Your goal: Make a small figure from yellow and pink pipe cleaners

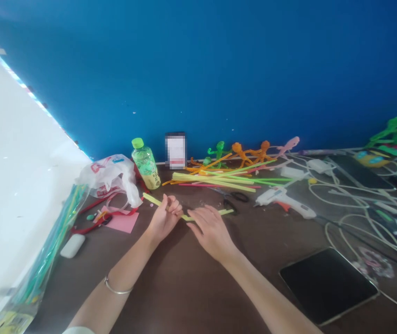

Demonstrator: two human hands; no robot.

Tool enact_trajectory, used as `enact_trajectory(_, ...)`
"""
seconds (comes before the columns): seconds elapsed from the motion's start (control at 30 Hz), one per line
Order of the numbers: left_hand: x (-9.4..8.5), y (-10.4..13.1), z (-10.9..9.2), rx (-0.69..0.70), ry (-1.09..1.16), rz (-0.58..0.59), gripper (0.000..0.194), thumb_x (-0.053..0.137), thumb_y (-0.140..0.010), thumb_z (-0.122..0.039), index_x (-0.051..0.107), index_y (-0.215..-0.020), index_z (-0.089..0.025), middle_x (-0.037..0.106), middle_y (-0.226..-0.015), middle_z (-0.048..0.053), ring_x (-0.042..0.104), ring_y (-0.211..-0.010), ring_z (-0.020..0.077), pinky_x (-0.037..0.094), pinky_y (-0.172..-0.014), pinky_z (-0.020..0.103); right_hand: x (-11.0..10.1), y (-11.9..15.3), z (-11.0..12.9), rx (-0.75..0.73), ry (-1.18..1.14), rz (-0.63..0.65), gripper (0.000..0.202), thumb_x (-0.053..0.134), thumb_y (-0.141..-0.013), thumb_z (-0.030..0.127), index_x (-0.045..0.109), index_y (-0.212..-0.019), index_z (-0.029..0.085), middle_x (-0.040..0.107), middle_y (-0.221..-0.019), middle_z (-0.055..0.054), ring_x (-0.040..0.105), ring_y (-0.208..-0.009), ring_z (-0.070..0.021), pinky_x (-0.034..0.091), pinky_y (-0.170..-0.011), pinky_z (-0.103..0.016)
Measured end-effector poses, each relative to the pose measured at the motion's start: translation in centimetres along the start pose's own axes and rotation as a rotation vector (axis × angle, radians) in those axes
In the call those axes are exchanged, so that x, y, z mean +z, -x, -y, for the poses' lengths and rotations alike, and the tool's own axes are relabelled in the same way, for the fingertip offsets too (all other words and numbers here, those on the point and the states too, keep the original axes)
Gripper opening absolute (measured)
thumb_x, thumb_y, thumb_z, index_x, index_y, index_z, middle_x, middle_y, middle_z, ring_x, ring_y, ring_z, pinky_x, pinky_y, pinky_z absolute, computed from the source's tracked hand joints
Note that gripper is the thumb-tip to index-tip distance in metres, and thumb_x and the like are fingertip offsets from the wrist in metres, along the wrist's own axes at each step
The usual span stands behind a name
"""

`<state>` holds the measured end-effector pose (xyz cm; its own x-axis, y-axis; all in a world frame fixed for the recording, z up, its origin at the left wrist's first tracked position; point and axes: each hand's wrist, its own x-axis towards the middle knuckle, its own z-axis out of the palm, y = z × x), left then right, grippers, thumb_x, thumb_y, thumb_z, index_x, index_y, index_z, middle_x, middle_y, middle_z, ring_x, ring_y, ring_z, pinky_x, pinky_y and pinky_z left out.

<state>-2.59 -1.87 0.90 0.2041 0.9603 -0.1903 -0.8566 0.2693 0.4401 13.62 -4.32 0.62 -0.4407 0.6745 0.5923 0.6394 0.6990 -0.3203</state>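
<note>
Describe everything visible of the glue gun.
The glue gun lies on the dark brown table, to the right of the right hand and apart from it. It has a white, plastic-looking body, an orange-red trigger and a narrow nozzle pointing left. Its handle points right, with a dark cord running from its end. Whether it is switched on can't be told.
</note>
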Motion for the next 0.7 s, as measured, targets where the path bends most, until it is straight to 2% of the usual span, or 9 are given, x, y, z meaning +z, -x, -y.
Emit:
enact_trajectory(0.13, 0.3, 0.1, 0.2, -0.004, 0.005, -0.059, 0.029, 0.041, -0.086, -0.036, 0.052, -0.072, -0.013, 0.039, -0.053, -0.002, 0.041, -0.049, 0.0079, 0.04, -0.054, 0.022, 0.9, 0.5, 0.2, 0.153, -0.098, 0.107, 0.021, 0.04, -0.088, 0.022, 0.061, -0.088, 0.019, 0.066, -0.078, -0.004, 0.061, -0.07, -0.016, 0.045, -0.065, -0.027)
enact_trajectory(0.2, 0.3, 0.0, 0.3, -0.022, -0.058, -0.124, 0.029, 0.046, -0.082, -0.038, 0.056, -0.08, -0.01, 0.053, -0.067, 0.005, 0.053, -0.066, 0.0131, 0.044, -0.066, 0.028, 0.7, 0.5, -0.4, 0.259, -0.129, 0.084, 0.02, 0.041, -0.087, 0.022, 0.06, -0.084, 0.02, 0.066, -0.079, -0.004, 0.061, -0.071, -0.0163, 0.045, -0.065, -0.026)
enact_trajectory(0.27, -0.1, -0.1, 0.7, -0.004, -0.178, -0.153, 0.027, 0.053, -0.078, -0.034, 0.056, -0.089, -0.01, 0.058, -0.083, 0.01, 0.056, -0.082, 0.0173, 0.044, -0.076, 0.031, 0.3, 0.5, -1.2, 0.363, -0.15, 0.038, 0.018, 0.042, -0.085, 0.024, 0.06, -0.082, 0.02, 0.067, -0.081, -0.004, 0.062, -0.072, -0.0172, 0.045, -0.067, -0.026)
enact_trajectory(0.37, -0.9, 0.1, 1.5, 0.232, -0.528, -0.191, 0.035, 0.059, -0.072, -0.025, 0.051, -0.105, -0.017, 0.054, -0.094, 0.006, 0.054, -0.082, 0.0139, 0.043, -0.075, 0.029, -0.2, 0.4, -2.3, 0.533, -0.183, -0.014, 0.018, 0.044, -0.082, 0.027, 0.06, -0.08, 0.019, 0.068, -0.077, -0.005, 0.063, -0.07, -0.0184, 0.046, -0.066, -0.027)
enact_trajectory(0.47, -1.4, 0.8, 2.1, 0.711, -1.091, -0.356, 0.056, 0.057, -0.074, -0.023, 0.037, -0.126, -0.023, 0.045, -0.109, 0.009, 0.05, -0.09, 0.0154, 0.042, -0.079, 0.032, -0.5, 0.3, -2.8, 0.627, -0.226, -0.033, 0.018, 0.045, -0.081, 0.03, 0.06, -0.081, 0.019, 0.067, -0.072, -0.005, 0.063, -0.068, -0.0188, 0.046, -0.065, -0.027)
enact_trajectory(0.5, -1.4, 1.1, 2.1, 0.853, -1.309, -0.321, 0.057, 0.057, -0.075, -0.022, 0.035, -0.128, -0.022, 0.043, -0.113, 0.012, 0.048, -0.095, 0.0173, 0.04, -0.083, 0.035, -0.5, 0.2, -2.7, 0.621, -0.247, -0.025, 0.018, 0.045, -0.081, 0.029, 0.06, -0.08, 0.019, 0.067, -0.072, -0.005, 0.062, -0.067, -0.0186, 0.046, -0.065, -0.027)
enact_trajectory(0.57, -1.3, 1.7, 2.0, 1.077, -1.698, -0.122, 0.049, 0.055, -0.076, -0.018, 0.043, -0.124, -0.022, 0.042, -0.115, 0.013, 0.046, -0.103, 0.0206, 0.038, -0.088, 0.039, -0.6, 0.2, -2.4, 0.573, -0.299, 0.018, 0.018, 0.044, -0.081, 0.027, 0.06, -0.079, 0.02, 0.067, -0.074, -0.004, 0.062, -0.069, -0.018, 0.046, -0.066, -0.027)
enact_trajectory(0.63, -1.1, 2.1, 1.7, 1.198, -1.95, 0.104, 0.04, 0.054, -0.077, -0.014, 0.051, -0.116, -0.023, 0.047, -0.112, 0.012, 0.045, -0.106, 0.0217, 0.038, -0.089, 0.041, -0.7, 0.0, -1.9, 0.525, -0.364, 0.071, 0.017, 0.045, -0.08, 0.025, 0.061, -0.078, 0.02, 0.067, -0.076, -0.004, 0.061, -0.07, -0.0173, 0.045, -0.065, -0.026)
enact_trajectory(0.7, -0.9, 2.3, 1.4, 1.266, -2.057, 0.245, 0.033, 0.053, -0.077, -0.011, 0.055, -0.108, -0.022, 0.053, -0.105, 0.009, 0.048, -0.103, 0.0204, 0.039, -0.089, 0.042, -0.8, -0.1, -1.4, 0.513, -0.44, 0.107, 0.017, 0.045, -0.08, 0.025, 0.06, -0.076, 0.019, 0.066, -0.074, -0.004, 0.061, -0.068, -0.0167, 0.045, -0.064, -0.026)
